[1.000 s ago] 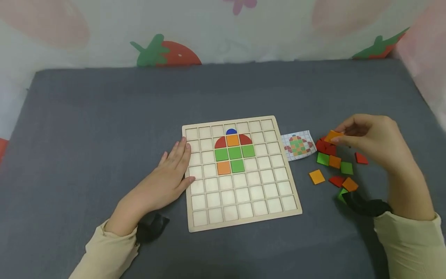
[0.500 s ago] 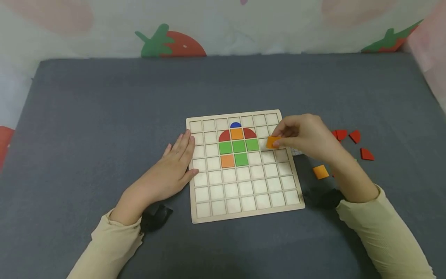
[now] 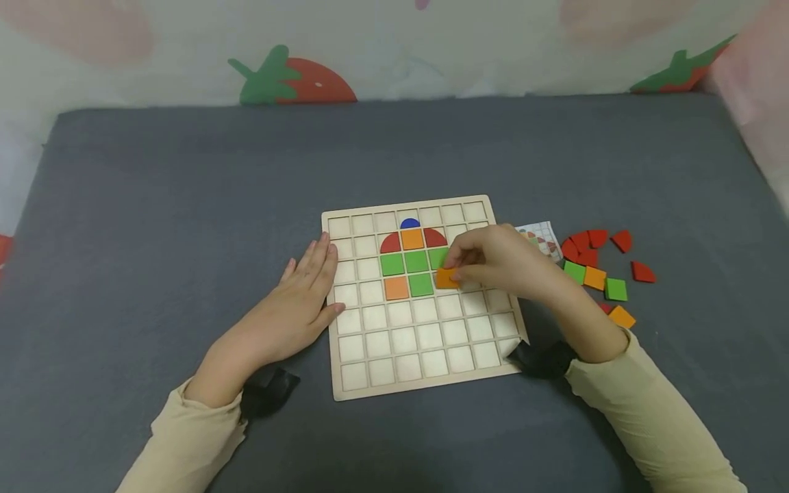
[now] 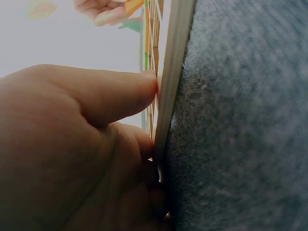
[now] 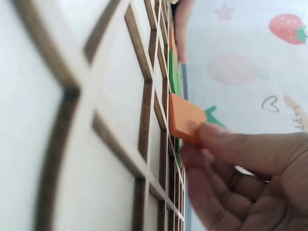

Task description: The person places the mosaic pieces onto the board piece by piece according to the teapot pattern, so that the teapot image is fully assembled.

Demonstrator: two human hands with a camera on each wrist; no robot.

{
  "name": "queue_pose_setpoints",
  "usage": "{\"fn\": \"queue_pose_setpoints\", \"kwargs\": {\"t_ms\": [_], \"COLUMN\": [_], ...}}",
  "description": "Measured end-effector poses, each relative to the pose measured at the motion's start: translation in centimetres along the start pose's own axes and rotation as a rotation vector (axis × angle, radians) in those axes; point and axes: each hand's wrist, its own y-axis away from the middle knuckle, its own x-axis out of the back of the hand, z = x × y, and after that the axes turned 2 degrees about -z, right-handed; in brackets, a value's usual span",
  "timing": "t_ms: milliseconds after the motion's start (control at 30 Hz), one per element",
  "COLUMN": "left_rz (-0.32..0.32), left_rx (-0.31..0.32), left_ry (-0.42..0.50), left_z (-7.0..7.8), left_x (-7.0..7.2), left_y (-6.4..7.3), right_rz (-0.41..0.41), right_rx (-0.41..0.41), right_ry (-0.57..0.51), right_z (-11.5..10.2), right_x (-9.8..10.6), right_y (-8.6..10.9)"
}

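Observation:
A wooden grid board [image 3: 425, 391] lies on the dark cloth. In its cells sit a blue half-round piece [image 3: 409, 223], an orange square [image 3: 411, 239], two red quarter-rounds [image 3: 391, 243], several green squares [image 3: 416, 261] and a lighter orange square [image 3: 396, 287]. My right hand [image 3: 502, 260] pinches an orange square tile [image 5: 185, 118] between thumb and fingers. The tile is tilted, one edge right at the cell beside the lower green square [image 3: 421, 285]. My left hand [image 3: 296, 305] lies flat with straight fingers, its fingertips and thumb on the board's left edge.
A printed pattern card [image 3: 542, 236] lies partly hidden behind the right hand. Loose red pieces [image 3: 643, 272], green squares [image 3: 615, 289] and orange squares [image 3: 594, 278] are scattered right of the board. A strawberry-print cloth [image 3: 431, 61] stands behind the table.
My right hand has carried the orange tile from the loose pieces leftward onto the board, beside the lower green square. The left hand has stayed at the board's left edge.

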Motion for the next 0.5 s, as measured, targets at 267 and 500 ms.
{"fn": "queue_pose_setpoints", "kwargs": {"t_ms": [267, 500], "left_rz": [0.011, 0.030], "left_rx": [-0.003, -0.021], "left_ry": [-0.002, -0.005], "left_z": [-0.07, -0.12], "left_x": [-0.06, -0.11], "left_y": [0.02, -0.01], "right_rz": [0.031, 0.036], "right_rx": [0.034, 0.028], "right_ry": [0.063, 0.058], "right_z": [0.04, 0.09], "right_x": [-0.48, -0.52], "right_y": [-0.19, -0.14]}}
